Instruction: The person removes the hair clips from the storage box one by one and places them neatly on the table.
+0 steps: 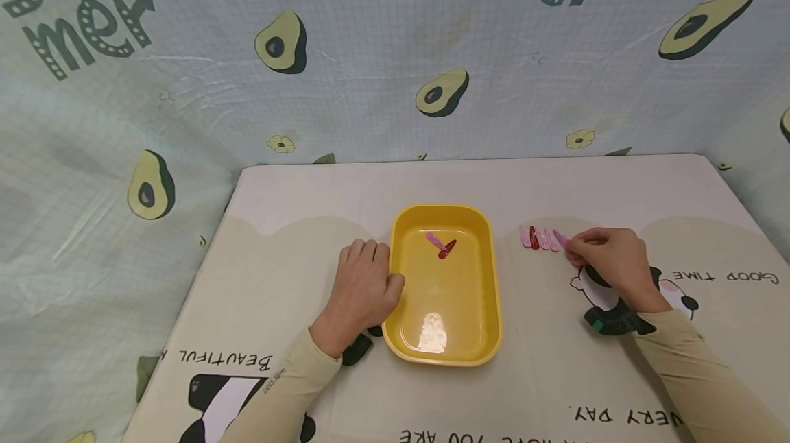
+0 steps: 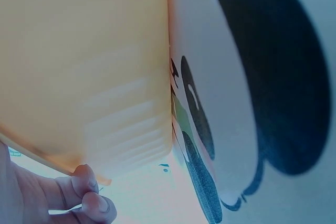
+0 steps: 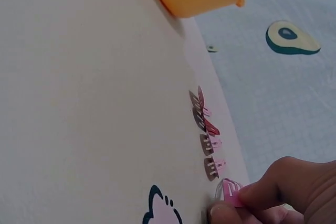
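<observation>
My right hand pinches a pink snap hair clip between thumb and finger, at the right end of a short row of clips on the table. In that row lie a red hair clip and several pink ones. My left hand grips the left rim of a yellow tray, its thumb at the edge. In the left wrist view, curled fingertips show beside the rim. Inside the tray, toward its far end, a pink clip touches a red clip.
The table wears a printed cloth with cartoon animals and lettering. A curtain with avocado prints hangs behind and to the left. Dark wrist straps sit around both wrists.
</observation>
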Demonstrator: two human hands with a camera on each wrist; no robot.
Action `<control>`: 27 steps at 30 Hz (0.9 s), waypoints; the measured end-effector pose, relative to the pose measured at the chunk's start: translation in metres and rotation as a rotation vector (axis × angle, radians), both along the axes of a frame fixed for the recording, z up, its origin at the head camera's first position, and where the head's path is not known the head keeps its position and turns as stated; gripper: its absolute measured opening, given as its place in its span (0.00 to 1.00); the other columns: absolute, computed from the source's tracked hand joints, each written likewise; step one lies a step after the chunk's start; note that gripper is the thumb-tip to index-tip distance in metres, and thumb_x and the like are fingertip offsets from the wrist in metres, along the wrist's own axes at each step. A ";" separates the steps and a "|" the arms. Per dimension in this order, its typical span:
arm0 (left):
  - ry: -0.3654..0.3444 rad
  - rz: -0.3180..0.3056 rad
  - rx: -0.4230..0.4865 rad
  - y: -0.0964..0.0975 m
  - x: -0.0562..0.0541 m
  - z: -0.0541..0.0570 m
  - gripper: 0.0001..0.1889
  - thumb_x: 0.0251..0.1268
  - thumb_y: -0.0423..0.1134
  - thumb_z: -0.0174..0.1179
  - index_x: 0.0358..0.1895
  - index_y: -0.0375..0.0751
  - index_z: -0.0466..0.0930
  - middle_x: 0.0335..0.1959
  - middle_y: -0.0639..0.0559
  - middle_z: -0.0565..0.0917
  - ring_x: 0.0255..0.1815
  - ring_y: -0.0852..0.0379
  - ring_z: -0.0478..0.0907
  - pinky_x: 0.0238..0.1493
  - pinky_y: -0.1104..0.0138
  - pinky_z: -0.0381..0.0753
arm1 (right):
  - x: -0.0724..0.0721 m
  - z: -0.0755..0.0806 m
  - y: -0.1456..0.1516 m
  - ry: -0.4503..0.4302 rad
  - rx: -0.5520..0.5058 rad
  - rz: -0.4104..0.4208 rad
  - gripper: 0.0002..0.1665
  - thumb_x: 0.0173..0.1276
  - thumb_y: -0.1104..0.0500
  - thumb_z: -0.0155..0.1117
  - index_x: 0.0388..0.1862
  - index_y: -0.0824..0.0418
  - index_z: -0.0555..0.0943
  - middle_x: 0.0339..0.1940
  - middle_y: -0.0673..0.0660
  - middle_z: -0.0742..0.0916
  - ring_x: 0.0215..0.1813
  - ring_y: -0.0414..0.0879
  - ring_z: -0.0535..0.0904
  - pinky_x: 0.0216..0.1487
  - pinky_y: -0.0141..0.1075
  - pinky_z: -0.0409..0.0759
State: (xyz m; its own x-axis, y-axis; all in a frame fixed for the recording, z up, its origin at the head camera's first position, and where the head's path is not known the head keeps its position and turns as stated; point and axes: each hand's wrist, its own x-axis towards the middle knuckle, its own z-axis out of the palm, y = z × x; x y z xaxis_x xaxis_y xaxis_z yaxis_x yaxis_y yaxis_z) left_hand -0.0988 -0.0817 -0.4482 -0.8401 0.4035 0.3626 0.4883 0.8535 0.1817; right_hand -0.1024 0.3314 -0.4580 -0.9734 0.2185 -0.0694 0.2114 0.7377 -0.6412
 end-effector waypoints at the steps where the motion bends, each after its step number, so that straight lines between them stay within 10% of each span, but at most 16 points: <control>1: 0.008 -0.001 0.002 0.000 0.000 0.000 0.07 0.60 0.38 0.53 0.27 0.42 0.66 0.24 0.50 0.65 0.31 0.51 0.59 0.40 0.61 0.60 | 0.000 0.000 -0.001 0.004 0.010 0.001 0.23 0.70 0.43 0.66 0.45 0.63 0.89 0.29 0.53 0.93 0.31 0.30 0.78 0.29 0.29 0.74; 27: 0.007 -0.002 0.010 0.000 0.000 0.000 0.08 0.59 0.38 0.54 0.27 0.42 0.66 0.24 0.51 0.63 0.31 0.51 0.58 0.41 0.61 0.60 | 0.002 0.006 -0.009 0.075 0.050 0.046 0.20 0.70 0.47 0.67 0.44 0.63 0.90 0.37 0.62 0.93 0.32 0.35 0.77 0.28 0.30 0.74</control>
